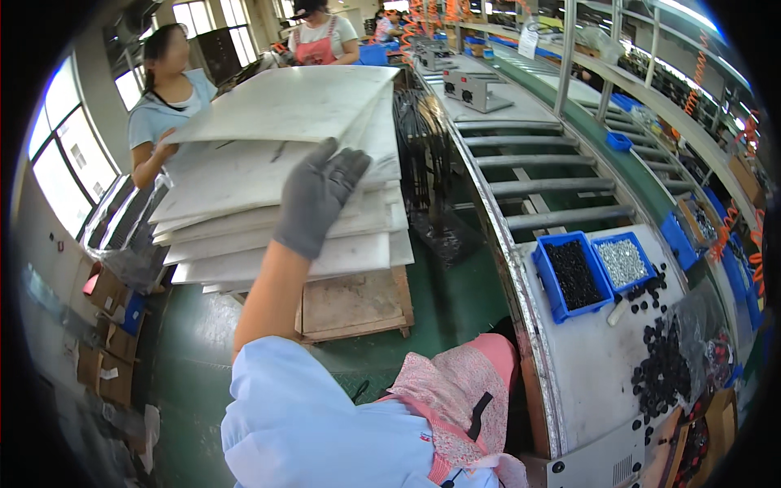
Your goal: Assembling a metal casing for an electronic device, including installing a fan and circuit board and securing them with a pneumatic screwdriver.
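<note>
My left hand [320, 199], in a dark grey glove, reaches up to the near right corner of the top sheet. Its fingers look stretched and parted, with one fingertip against the corner of the white sheet [277, 102]; no grip on it shows. Below lies an uneven stack of large white sheets [285, 259], their edges out of line. The stack rests on a wooden pallet [358, 305]. A co-worker's hand [165, 150] is at the left corner of the same top sheet. My right hand is out of the picture.
A roller conveyor [553, 187] runs along my right. Blue bins hold black parts [571, 272] and silvery parts [622, 262], with loose black pieces [661, 366] beside them. A grey metal casing [476, 91] stands farther up the line. Cartons [118, 378] sit at far left.
</note>
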A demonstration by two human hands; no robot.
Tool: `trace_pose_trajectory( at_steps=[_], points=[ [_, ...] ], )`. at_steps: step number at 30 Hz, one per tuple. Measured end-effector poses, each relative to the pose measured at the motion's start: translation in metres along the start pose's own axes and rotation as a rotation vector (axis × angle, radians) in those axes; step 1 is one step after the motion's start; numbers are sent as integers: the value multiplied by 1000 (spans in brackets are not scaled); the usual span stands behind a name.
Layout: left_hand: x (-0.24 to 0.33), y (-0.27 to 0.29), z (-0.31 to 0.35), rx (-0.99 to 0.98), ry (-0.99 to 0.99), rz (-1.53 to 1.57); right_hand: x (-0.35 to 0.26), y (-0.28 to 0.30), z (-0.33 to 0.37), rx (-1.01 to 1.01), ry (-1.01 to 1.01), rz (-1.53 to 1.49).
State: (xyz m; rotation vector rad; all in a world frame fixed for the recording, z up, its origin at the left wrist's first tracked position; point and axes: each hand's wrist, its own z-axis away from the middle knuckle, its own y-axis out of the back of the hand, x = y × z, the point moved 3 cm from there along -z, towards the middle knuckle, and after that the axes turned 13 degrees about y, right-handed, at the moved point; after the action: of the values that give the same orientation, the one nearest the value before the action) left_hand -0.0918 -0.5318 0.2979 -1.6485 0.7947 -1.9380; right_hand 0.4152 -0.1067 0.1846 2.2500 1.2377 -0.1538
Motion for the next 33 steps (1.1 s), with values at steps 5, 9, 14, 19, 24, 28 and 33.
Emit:
trace_pose_trajectory(
  at_steps=[5, 9, 14, 19, 24, 28, 33],
  points=[
    [43, 18, 18, 97, -183, 66, -20, -36, -33, -221, 213, -139],
    [38, 2, 36, 47, -210, -34, -45, -63, -28, -197, 227, -503],
    [33, 18, 1, 90, -168, -85, -62, -66, -31, -283, 325, -534],
    [24, 12, -2, -47, -182, -201, -53, -61, -28, -345, 171, -562],
    [-20, -29, 14, -179, -67, -293, -45, -58, -18, -393, 41, -490],
    [-69, -59, 38, -371, 93, -503, -42, -49, -2, -411, -61, -529],
    [-185, -61, 67, -797, 492, -853, -28, -20, 47, -501, -469, -621]
  ],
)
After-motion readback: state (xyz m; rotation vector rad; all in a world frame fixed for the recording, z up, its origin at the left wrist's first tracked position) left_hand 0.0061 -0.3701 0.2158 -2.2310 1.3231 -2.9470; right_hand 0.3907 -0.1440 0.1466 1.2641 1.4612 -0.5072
